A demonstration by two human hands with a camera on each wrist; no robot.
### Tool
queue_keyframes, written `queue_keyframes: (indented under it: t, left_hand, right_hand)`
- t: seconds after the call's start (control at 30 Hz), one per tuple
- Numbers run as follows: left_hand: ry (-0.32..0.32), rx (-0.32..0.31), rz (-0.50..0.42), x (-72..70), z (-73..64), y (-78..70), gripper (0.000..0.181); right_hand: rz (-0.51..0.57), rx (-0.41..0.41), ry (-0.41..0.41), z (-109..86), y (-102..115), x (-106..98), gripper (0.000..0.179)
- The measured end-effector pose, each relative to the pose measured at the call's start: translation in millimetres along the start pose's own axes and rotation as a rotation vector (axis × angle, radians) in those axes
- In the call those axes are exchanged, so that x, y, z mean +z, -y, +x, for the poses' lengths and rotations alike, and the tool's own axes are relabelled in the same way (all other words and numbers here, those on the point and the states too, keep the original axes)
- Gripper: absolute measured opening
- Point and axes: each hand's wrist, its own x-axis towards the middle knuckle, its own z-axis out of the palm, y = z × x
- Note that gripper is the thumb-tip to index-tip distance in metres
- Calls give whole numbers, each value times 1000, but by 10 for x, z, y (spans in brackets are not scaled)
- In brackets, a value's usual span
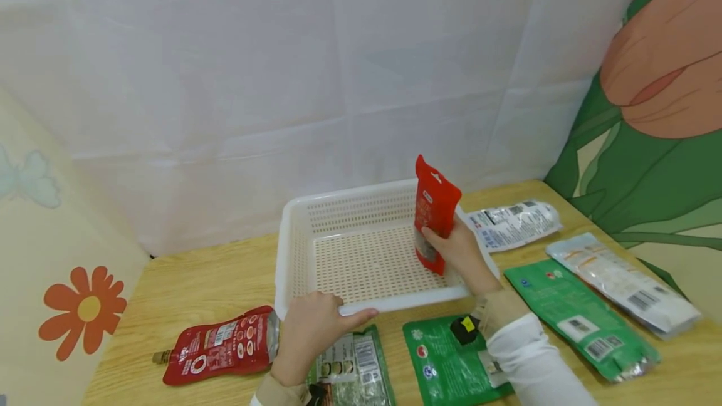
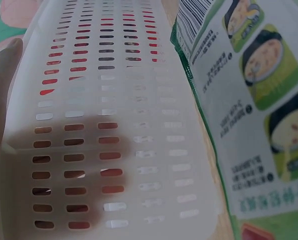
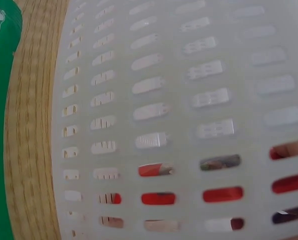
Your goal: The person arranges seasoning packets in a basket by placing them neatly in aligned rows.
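A white slotted plastic basket (image 1: pixel 361 262) stands on the table. My left hand (image 1: pixel 313 324) grips its near rim at the left corner, thumb stretched along the edge; the left wrist view shows the fingers dark through the slots of the basket wall (image 2: pixel 104 107). Over the right end of the basket, my right hand (image 1: pixel 459 252) holds a red snack pouch (image 1: pixel 434 212) by its lower part, upright and slightly tilted, its bottom below the rim level. Red patches of the pouch (image 3: pixel 159 198) show through the slots in the right wrist view.
A red spouted pouch (image 1: pixel 222 346) lies left. In front are a green-white food packet (image 1: pixel 358 368) and a green packet (image 1: pixel 442 362). To the right lie another green packet (image 1: pixel 581 318), a white packet (image 1: pixel 626 284) and a silver-white packet (image 1: pixel 516 224). A white cloth backdrop (image 1: pixel 225 80) hangs behind.
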Motion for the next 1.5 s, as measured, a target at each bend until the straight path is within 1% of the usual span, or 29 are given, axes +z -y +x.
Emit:
queue_keyframes:
  t: [0.23, 0.43, 0.53, 0.63, 0.77, 0.87, 1.0, 1.07, 1.13, 1.27, 1.33, 1.4, 1.47, 1.5]
  left_hand:
    - [9, -4, -22, -17, 3, -2, 68]
    - [18, -8, -20, -18, 12, -7, 68]
    - [3, -5, -35, -15, 25, -7, 62]
    - [0, -6, -50, -16, 38, -1, 63]
    - [51, -12, -47, 2, 40, -6, 68]
    - [69, -6, -41, 15, 38, -13, 69]
    - [47, -11, -30, 16, 28, -2, 69]
    - [43, -18, -40, 40, 51, 2, 69]
    - [50, -34, -58, 55, 66, 12, 70]
    - [69, -74, -51, 52, 70, 67, 71]
    - [68, -88, -43, 40, 67, 91, 71]
    - [56, -90, -26, 30, 68, 112, 72]
    - [37, -87, -18, 24, 73, 125, 72]
    - [31, -86, -13, 21, 76, 128, 72]
  right_hand:
    - [3, 16, -4, -1, 13, -5, 64]
    - [5, 21, -7, 7, 17, -7, 65]
    - [29, 29, -12, 16, 18, -15, 66]
    - [63, 39, -14, 26, 27, -30, 67]
    - [88, 51, -10, 17, 17, -53, 71]
    - [110, 38, -16, -7, 16, -72, 74]
    - [122, -14, -21, -65, 34, -115, 79]
    - [101, -49, -35, -102, 14, -187, 82]
    - [71, -100, -68, -143, -9, -287, 80]
    - [37, -185, -191, -165, -62, -535, 65]
    - [13, -203, -253, -131, -117, -685, 60]
    - [-51, -219, -285, -72, -195, -842, 58]
    - [-130, -229, -286, 3, -280, -979, 58]
    - [-193, -234, -275, 47, -328, -1034, 57]
